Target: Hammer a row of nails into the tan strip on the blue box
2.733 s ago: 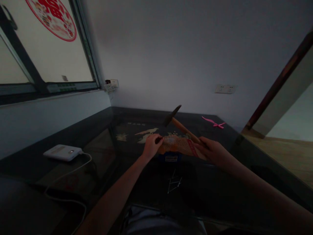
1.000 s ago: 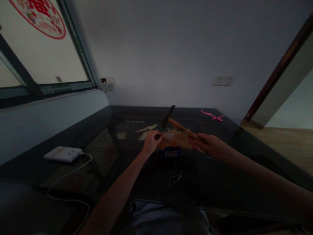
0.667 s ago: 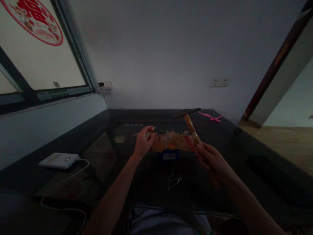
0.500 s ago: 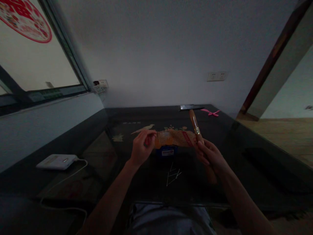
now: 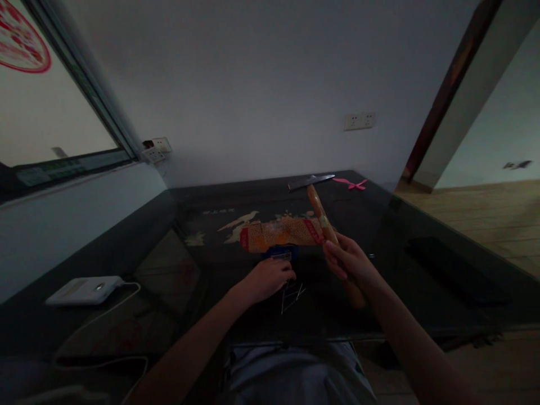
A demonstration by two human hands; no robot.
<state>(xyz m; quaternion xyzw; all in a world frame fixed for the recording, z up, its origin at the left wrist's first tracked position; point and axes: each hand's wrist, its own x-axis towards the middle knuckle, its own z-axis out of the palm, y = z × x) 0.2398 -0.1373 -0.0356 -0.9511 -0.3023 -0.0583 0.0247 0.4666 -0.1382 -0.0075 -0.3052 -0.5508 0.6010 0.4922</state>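
Note:
My right hand (image 5: 348, 260) is wrapped round the wooden handle of a hammer (image 5: 323, 216), its dark metal head pointing away from me. Beside that hand lies an orange and red patterned strip (image 5: 280, 233), resting across a small blue box (image 5: 291, 253). My left hand (image 5: 272, 277) is low in front of the blue box, fingers curled down near several thin metal nails (image 5: 291, 301) on the dark table (image 5: 236, 326). Whether its fingertips hold a nail is too small and dark to tell.
A white power bank (image 5: 86, 289) with a cable lies at the left. A pink ribbon (image 5: 357, 185) is at the back right, and a long black object (image 5: 458, 273) at the right. Wall sockets (image 5: 359, 121) are behind the table.
My left hand has let go of the strip's left end and moved down and right to the nails. My right hand still holds the hammer. The view has shifted slightly.

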